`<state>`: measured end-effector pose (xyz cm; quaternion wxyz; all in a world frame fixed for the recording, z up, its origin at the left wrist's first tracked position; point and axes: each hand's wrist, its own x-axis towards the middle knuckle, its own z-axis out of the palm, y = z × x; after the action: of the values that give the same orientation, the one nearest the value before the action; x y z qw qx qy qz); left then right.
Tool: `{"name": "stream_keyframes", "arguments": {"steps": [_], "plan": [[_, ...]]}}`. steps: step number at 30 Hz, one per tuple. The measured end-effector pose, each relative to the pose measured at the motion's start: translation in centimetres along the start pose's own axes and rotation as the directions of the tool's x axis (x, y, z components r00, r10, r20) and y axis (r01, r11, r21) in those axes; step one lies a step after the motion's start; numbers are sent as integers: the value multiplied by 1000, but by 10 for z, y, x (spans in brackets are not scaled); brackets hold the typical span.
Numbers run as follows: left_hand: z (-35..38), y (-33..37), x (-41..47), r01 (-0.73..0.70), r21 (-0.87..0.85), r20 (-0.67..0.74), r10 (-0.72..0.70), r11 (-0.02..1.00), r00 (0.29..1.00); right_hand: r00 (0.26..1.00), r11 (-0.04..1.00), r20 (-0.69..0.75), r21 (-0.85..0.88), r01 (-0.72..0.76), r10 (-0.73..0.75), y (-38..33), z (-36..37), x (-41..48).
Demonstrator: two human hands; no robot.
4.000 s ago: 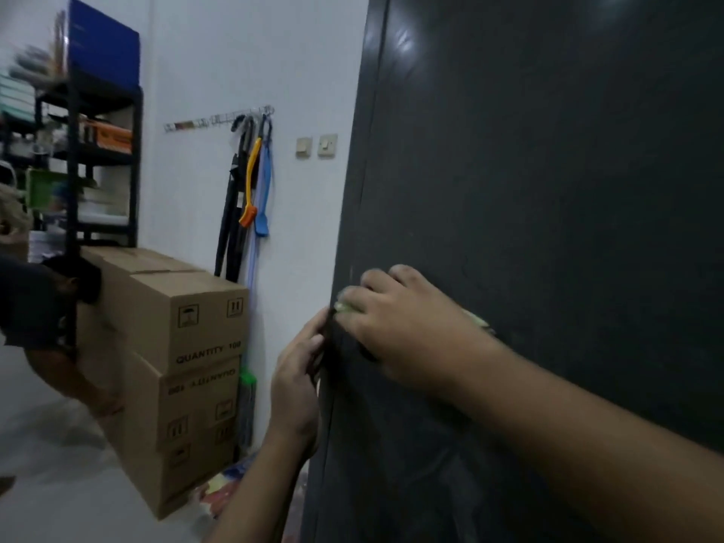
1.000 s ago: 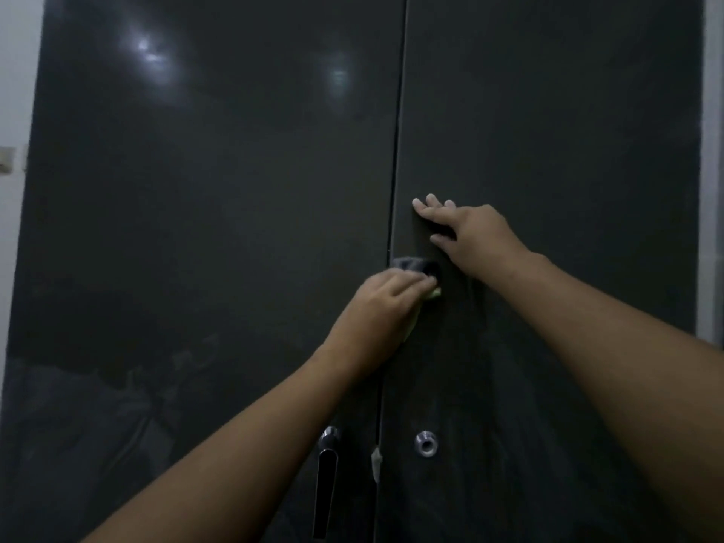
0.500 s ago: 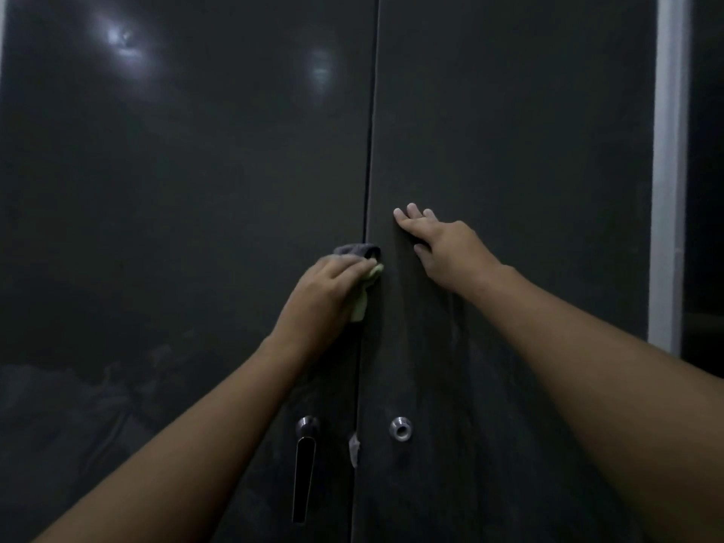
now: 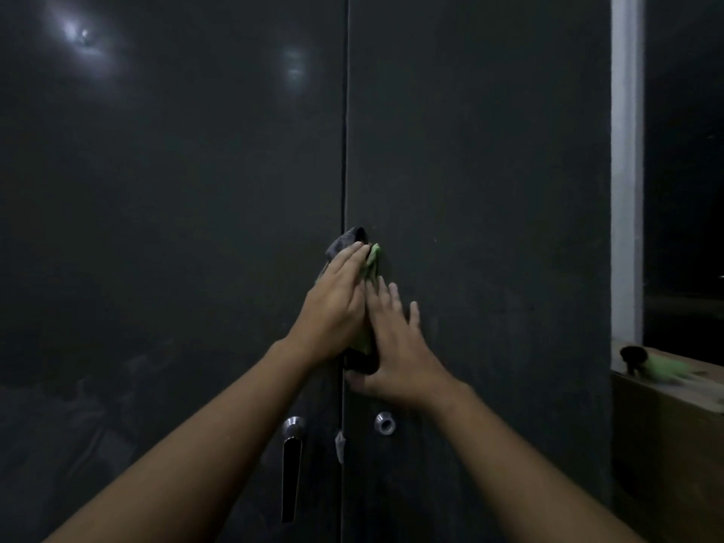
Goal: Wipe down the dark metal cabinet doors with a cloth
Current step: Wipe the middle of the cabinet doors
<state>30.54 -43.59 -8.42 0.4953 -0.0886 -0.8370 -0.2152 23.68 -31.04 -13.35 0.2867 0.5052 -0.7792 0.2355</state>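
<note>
Two dark metal cabinet doors fill the view, the left door (image 4: 176, 229) and the right door (image 4: 489, 190), meeting at a vertical seam. My left hand (image 4: 337, 303) presses a grey and green cloth (image 4: 372, 260) flat against the seam with straight fingers. My right hand (image 4: 395, 346) lies flat on the right door just beside it, fingers spread, touching the lower part of the cloth. Most of the cloth is hidden under my hands.
A metal lever handle (image 4: 292, 464) hangs on the left door below my hands, and a round lock (image 4: 384, 423) sits on the right door. A white wall strip (image 4: 627, 170) and a cardboard box (image 4: 666, 444) with a green item on top stand at the right.
My right hand has dropped from higher on the right door to beside my left hand and the cloth. My left hand with the cloth stays at the seam. Earlier I was at the cabinet's left edge.
</note>
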Motion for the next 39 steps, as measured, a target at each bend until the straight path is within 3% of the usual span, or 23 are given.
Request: {"name": "stream_keyframes", "arguments": {"steps": [5,8,11,14,16,18,22,24,25,27,30,32,34,36,39], "plan": [[0,15,-5,54,-144,239,-19,988,971,943,990,-301,37,-137,142,-14,12,27],[-6,17,2,47,-93,300,-17,995,954,921,997,-383,7,-76,72,3,10,26],[-15,12,11,-108,135,304,63,985,951,875,992,-480,-129,6,-67,29,3,19],[-8,1,14,-308,435,300,186,846,936,842,974,-508,-215,76,-178,60,-15,15],[1,-2,14,-272,533,269,145,801,952,831,970,-528,-237,58,-178,91,-33,20],[10,-2,19,-203,591,255,58,781,965,801,978,-591,-206,-38,-93,121,-57,31],[25,-4,26,-233,692,299,23,683,954,594,946,-759,92,-310,268,148,-103,56],[30,-6,25,-225,703,282,25,675,959,546,927,-773,140,-348,322,141,-107,66],[31,-6,24,-219,708,269,30,671,963,559,944,-785,95,-317,267,133,-102,68],[34,-4,23,-204,704,234,49,680,971,654,981,-754,-76,-177,59,119,-82,66],[34,-1,22,-184,635,204,67,750,977,834,967,-521,-249,57,-183,99,-52,47],[25,-2,22,-191,571,197,93,798,976,868,929,-374,-294,224,-327,96,-49,37],[10,-5,23,-209,540,198,118,815,973,847,871,-279,-340,354,-453,102,-63,37],[-8,-7,26,-211,551,189,125,808,974,842,868,-292,-360,342,-453,109,-81,51],[-24,-7,27,-127,524,104,84,842,991,833,977,-525,-194,85,-176,97,-101,94]]}}
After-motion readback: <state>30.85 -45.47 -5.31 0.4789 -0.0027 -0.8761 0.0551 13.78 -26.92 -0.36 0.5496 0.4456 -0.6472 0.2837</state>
